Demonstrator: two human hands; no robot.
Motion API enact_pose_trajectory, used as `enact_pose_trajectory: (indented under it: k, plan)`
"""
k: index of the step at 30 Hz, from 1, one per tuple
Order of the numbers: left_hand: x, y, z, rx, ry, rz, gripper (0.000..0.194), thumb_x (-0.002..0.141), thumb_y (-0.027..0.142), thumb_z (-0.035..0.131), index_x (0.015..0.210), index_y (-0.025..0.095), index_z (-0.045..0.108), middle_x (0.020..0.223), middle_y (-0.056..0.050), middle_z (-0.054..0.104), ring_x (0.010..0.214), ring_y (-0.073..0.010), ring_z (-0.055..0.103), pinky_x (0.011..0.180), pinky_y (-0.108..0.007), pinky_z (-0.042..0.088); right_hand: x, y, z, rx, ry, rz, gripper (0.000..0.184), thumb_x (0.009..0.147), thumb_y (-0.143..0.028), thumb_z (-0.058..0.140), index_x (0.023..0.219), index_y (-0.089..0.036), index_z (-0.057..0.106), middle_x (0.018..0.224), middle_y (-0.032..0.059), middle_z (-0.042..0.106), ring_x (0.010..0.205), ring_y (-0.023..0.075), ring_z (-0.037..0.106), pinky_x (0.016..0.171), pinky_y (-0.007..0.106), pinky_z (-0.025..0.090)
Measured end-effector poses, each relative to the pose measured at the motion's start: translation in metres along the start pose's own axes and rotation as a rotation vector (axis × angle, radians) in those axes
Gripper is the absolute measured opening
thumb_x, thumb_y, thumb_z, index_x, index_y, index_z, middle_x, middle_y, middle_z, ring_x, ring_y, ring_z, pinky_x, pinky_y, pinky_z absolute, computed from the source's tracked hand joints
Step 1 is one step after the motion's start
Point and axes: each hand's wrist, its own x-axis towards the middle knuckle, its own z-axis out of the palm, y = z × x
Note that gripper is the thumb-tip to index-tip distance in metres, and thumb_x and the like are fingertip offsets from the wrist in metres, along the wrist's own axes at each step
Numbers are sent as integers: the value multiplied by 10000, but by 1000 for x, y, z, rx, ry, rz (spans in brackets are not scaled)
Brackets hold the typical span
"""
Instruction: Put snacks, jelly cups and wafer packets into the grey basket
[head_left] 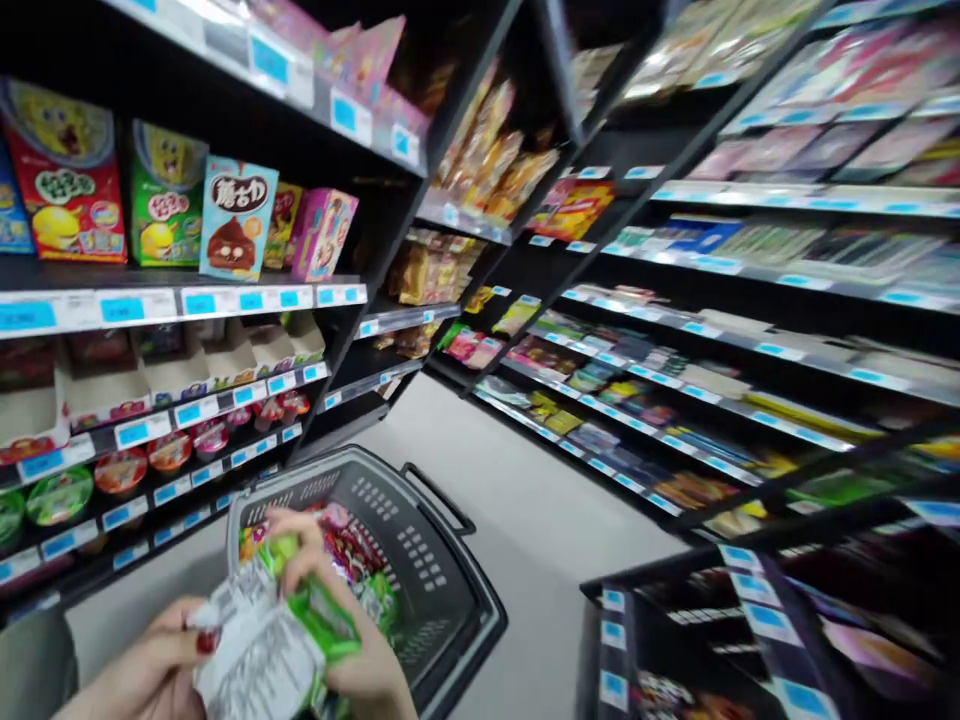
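Both my hands hold a green and white snack packet (pixel 259 640), its pale printed back turned up. My left hand (pixel 154 650) pinches the packet's left edge, with a dark red thumbnail on top. My right hand (pixel 341 610) is wrapped round its right side, the fingers curled over the top. Just beyond the packet is a grey shopping basket (pixel 450 600) with a black rim. Several colourful packages (pixel 349 545) lie inside the basket, partly hidden by my right hand.
Shelves on the left carry snack boxes (pixel 240 218) and round lidded cups (pixel 120 470). Packets fill the blurred right-hand shelves (pixel 705 330). A black display stand (pixel 611 640) is at lower right. Pale floor (pixel 540 500) runs between the shelves.
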Motion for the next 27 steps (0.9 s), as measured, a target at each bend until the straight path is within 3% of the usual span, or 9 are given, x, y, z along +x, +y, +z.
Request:
enact_pose_trajectory:
  k: [3, 5, 8, 11, 14, 19, 22, 27]
  plan:
    - [-20, 5, 2, 137, 197, 96, 385, 531, 274, 807, 851, 124, 653, 700, -64, 709, 583, -229, 659, 542, -339, 537, -8, 16, 30, 250, 427, 205, 459, 740, -367, 642, 1171, -293, 500, 1267, 75, 489, 1154, 240, 476, 929, 386, 408]
    - [-32, 11, 5, 243, 282, 206, 425, 520, 329, 809, 856, 111, 667, 680, -77, 716, 592, -237, 661, 522, -328, 540, -12, 30, 51, 454, 554, 272, 464, 796, -505, 517, 1216, -312, 477, 1254, 67, 527, 1116, 244, 522, 888, 400, 448]
    - [-45, 15, 5, 302, 373, 323, 432, 531, 374, 796, 851, 108, 684, 705, -85, 726, 625, -250, 661, 556, -353, 556, -15, 46, 79, 561, 579, 314, 499, 758, -610, 500, 1132, -286, 561, 1105, 77, 636, 1000, 261, 597, 826, 418, 483]
    - [-52, 15, -2, 297, 437, 387, 432, 524, 381, 797, 855, 126, 687, 736, -74, 731, 650, -265, 659, 574, -385, 565, -13, 49, 95, 541, 613, 403, 434, 659, -463, 705, 1029, -250, 628, 1071, 74, 657, 950, 264, 615, 803, 400, 495]
    - [-56, 16, -9, 284, 481, 416, 424, 532, 385, 790, 865, 142, 688, 766, -67, 732, 684, -267, 660, 586, -382, 568, -7, 48, 102, 521, 622, 458, 406, 624, -427, 742, 968, -229, 658, 1032, 72, 671, 929, 258, 616, 792, 379, 499]
    - [-59, 19, -12, 283, 537, 401, 456, 514, 399, 795, 879, 148, 689, 783, -66, 732, 706, -275, 659, 580, -380, 571, -3, 58, 109, 510, 673, 548, 441, 605, -443, 745, 968, -208, 658, 1015, 73, 669, 932, 254, 608, 807, 366, 489]
    - [-60, 22, -18, 343, 565, 370, 449, 521, 421, 785, 868, 152, 690, 793, -60, 729, 706, -267, 653, 595, -374, 571, -5, 66, 114, 485, 640, 522, 384, 670, -423, 702, 976, -199, 647, 1009, 65, 658, 912, 224, 598, 794, 323, 472]
    - [-56, 20, -39, 576, 539, 249, 403, 448, 405, 821, 754, 168, 706, 700, -43, 719, 696, -250, 642, 616, -312, 550, -5, 71, 124, 453, 583, 513, 211, 758, -352, 626, 870, -174, 633, 757, 6, 618, 672, 134, 536, 633, 226, 427]
